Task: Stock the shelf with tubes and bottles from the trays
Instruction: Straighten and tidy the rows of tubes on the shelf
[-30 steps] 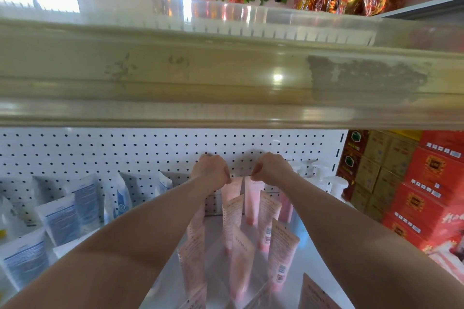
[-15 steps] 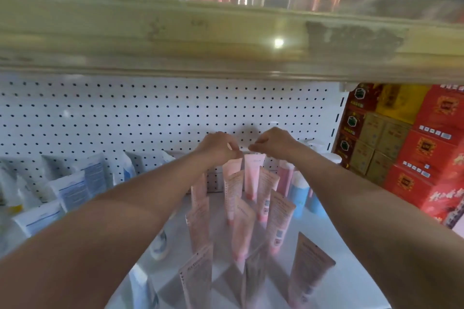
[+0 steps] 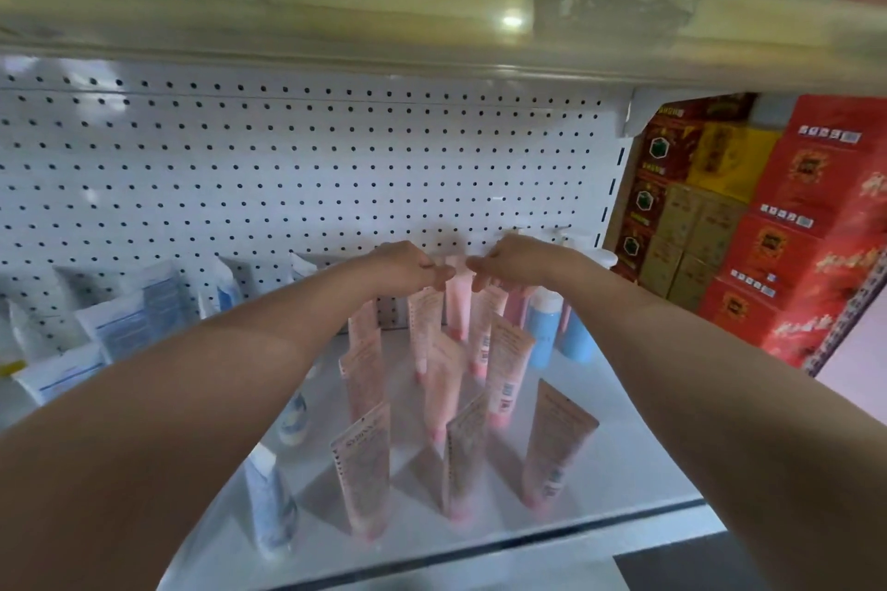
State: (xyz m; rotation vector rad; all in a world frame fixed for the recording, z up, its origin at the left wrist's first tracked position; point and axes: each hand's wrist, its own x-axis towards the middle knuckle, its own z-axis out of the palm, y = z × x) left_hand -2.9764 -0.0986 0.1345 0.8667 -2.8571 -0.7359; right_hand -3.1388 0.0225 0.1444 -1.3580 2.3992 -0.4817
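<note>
A: Item one, the shelf (image 3: 600, 461): smooth white sheet metal, a clear strip along its front lip, backed by a white pegboard (image 3: 288, 168) with regular round holes.

B: And the stock on it?

A: Pink tubes (image 3: 504, 370), soft plastic, flat crimped ends up, caps down, standing in rows from the front lip back to the pegboard (print on them too blurred to read). The rearmost pink tube (image 3: 458, 298) stands upright just in front of the pegboard.

B: Left of those?

A: White-and-blue tubes (image 3: 139, 317), same flattened shape, some leaning against the pegboard, two near the front (image 3: 273, 504) standing caps down.

B: Right of the pink rows?

A: Blue bottles (image 3: 540, 331), round and smooth, with white pump tops, at the back right corner.

B: The hands?

A: The left hand (image 3: 408, 269) reaches to the back, fingers curled, tips pinched at the top edge of the rearmost pink tube. The right hand (image 3: 513, 262) mirrors it, fingers curled, tips at the same top edge from the other side. Both forearms are bare.

B: Anything beyond the shelf?

A: Red and gold cardboard boxes (image 3: 768, 226) stacked to the right; an upper shelf edge (image 3: 384, 14), worn and glossy, overhead.
</note>
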